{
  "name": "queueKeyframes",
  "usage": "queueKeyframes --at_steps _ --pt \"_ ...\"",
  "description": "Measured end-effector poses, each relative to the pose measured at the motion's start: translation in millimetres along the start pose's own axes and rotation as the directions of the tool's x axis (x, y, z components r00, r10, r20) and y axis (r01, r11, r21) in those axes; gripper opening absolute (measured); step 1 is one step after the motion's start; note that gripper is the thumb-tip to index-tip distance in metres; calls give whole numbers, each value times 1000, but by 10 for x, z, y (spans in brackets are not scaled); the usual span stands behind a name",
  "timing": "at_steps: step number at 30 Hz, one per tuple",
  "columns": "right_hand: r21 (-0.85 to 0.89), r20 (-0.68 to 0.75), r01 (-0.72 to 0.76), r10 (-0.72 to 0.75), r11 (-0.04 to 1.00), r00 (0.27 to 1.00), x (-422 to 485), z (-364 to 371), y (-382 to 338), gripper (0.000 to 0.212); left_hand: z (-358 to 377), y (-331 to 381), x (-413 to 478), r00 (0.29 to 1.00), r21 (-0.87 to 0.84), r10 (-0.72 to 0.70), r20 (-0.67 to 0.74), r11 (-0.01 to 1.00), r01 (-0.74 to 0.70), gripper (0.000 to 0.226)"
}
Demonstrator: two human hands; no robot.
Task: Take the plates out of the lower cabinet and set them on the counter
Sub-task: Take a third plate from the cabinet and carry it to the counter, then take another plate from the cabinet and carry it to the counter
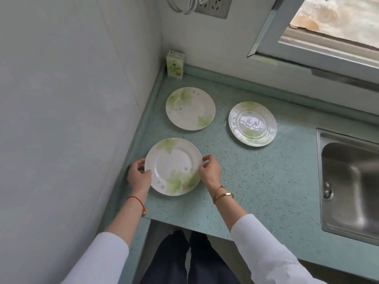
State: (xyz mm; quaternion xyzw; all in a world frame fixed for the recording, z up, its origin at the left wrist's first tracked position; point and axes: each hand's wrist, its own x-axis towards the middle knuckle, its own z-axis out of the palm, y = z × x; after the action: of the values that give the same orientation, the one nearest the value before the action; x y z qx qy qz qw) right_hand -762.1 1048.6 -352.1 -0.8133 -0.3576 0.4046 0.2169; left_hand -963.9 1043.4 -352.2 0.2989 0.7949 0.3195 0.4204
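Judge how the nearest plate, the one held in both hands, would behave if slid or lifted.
The nearest plate looks glazed and rigid, so probably breakable if dropped. Flat and shallow, it should slide on the speckled counter rather than tip. The left hand and right hand pinch only its rim, possibly slippery.

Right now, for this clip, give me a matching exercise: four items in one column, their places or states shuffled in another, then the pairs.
Items
1. near plate
2. glossy plate
3. carton
4. sink

Places
A. back corner of the counter
B. held at its rim by left hand and right hand
C. set into the counter on the right
D. lying free, nearest the sink

Pairs: 1-B, 2-D, 3-A, 4-C
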Motion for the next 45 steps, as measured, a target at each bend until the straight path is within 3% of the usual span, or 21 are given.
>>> queueKeyframes --at_steps 8,15,20,26,32,36,37,39,45 --pt "-3 18 24 -24 1000 1000 -44 -40 0 27 -15 -20 2 1000 14 7 21 1000 -8 46" --pt "61 31 38 -40 997 999 -180 -220 56 34 -144 0 -232 1000 -14 22 4 1000 -22 53" --pt "168 35 162 -170 972 985 -437 -459 63 26 -302 -38 -693 995 -74 91 -34 993 -93 43" --pt "324 228 283 -365 903 903 -922 -782 96 16 -483 -244 -1515 967 -233 156 -203 951 -202 32" --pt "351 468 383 -514 855 719 -1453 -1015 324 19 -597 -683 -2653 903 -457 70 -423 845 -279 28" --pt "371 634 435 -566 820 527 -1942 -1034 525 16 -672 -989 -3521 819 -533 -16 -573 766 -358 27" --pt "363 688 454 -562 814 458 -2159 -1018 619 15 -706 -1117 -3840 775 -542 -65 -628 752 -376 26" --pt "375 727 468 -567 800 387 -2375 -992 714 15 -734 -1214 -4184 730 -555 -104 -676 722 -412 24" --pt "365 888 547 -458 753 38 -3403 -922 1175 16 -820 -1859 -5609 453 -541 -332 -828 687 -485 28"
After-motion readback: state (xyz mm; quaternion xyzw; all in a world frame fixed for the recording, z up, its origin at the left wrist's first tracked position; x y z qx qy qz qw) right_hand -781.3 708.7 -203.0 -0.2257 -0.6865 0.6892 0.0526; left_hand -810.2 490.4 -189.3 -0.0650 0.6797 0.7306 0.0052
